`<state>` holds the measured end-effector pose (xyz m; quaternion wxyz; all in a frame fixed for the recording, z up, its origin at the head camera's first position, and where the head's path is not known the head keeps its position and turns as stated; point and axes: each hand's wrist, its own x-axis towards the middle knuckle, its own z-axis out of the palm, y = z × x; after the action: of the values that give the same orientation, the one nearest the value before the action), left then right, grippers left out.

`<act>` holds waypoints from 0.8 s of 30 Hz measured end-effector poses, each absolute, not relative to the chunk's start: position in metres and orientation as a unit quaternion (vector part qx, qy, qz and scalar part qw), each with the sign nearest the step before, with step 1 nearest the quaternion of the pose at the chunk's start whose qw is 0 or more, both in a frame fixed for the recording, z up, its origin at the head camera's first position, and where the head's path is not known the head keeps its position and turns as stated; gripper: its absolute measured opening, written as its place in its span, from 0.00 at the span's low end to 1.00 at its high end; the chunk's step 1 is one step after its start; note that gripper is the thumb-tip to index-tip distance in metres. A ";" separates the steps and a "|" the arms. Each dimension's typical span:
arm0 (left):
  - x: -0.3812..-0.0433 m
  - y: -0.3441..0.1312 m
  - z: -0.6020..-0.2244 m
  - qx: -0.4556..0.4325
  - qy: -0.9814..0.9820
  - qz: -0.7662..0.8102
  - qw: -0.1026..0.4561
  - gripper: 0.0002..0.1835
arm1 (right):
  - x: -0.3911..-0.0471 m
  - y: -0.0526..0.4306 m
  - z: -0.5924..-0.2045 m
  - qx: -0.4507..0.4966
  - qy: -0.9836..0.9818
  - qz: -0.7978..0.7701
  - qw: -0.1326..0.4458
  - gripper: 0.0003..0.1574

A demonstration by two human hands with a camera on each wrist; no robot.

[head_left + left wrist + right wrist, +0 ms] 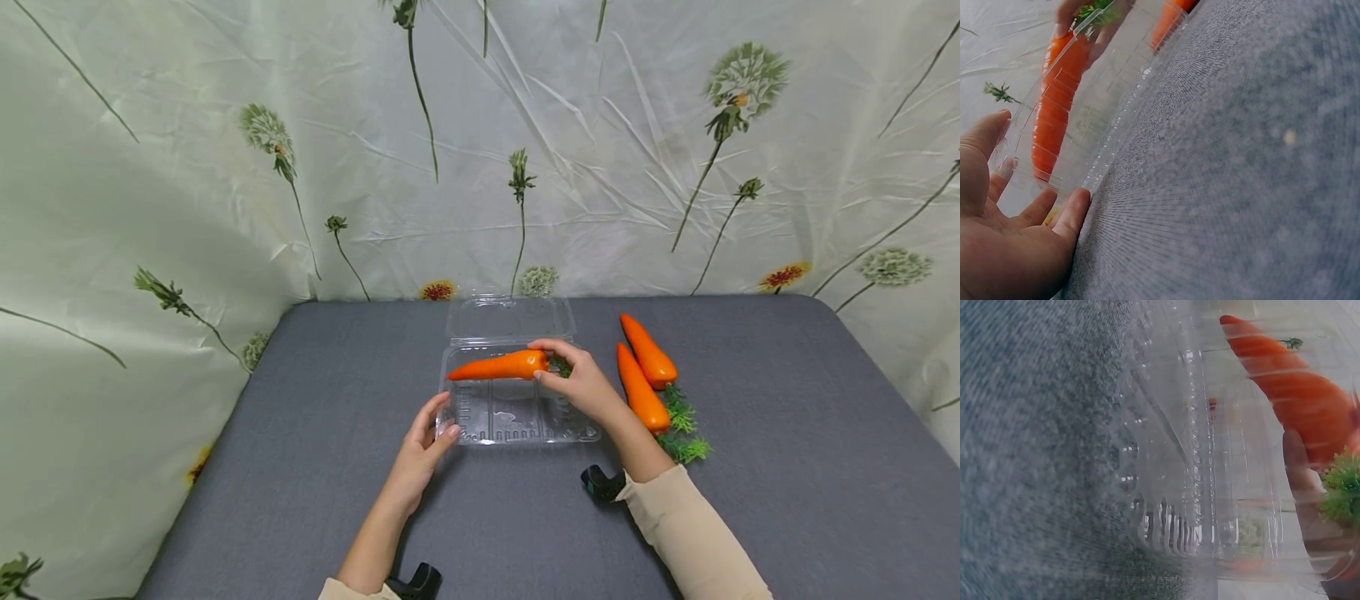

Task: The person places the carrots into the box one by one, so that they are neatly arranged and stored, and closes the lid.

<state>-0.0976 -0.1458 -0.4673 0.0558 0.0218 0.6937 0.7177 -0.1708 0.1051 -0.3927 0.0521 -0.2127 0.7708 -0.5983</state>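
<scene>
A clear plastic clamshell container [513, 412] sits on the table with its lid [512, 319] folded back to the far side. My left hand [426, 450] holds the container's near left corner, thumb at the front and fingers along the side. Between thumb and fingers, my right hand [581, 382] pinches an orange carrot [498, 365] by its thick, leafy end. This carrot lies crosswise over the back part of the container, tip to the left. Through the clear wall in the right wrist view, the carrot [1297, 387] and its green leaves [1342, 487] show.
Right of the container, two more carrots [643, 392] [648, 352] lie side by side, green tops [684, 450] toward the person. Grey cloth covers the table [337, 375]. A pale floral curtain [480, 150] hangs behind it.
</scene>
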 end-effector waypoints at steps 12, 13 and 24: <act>-0.098 -0.146 -0.466 0.016 0.697 0.714 0.056 0.31 | -0.173 0.105 -0.393 -0.213 0.768 -0.600 0.066 0.23; -0.098 -0.146 -0.466 0.016 0.697 0.715 0.056 0.31 | -0.173 0.105 -0.393 -0.215 0.770 -0.597 0.064 0.23; -0.098 -0.145 -0.467 0.024 0.701 0.712 0.045 0.31 | -0.172 0.103 -0.389 -0.210 0.803 -0.553 0.071 0.23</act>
<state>-0.0978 -0.1453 -0.4669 0.0453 0.0238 0.7006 0.7117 -0.1719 0.1026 -0.3892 0.0713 -0.2097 0.8029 -0.5534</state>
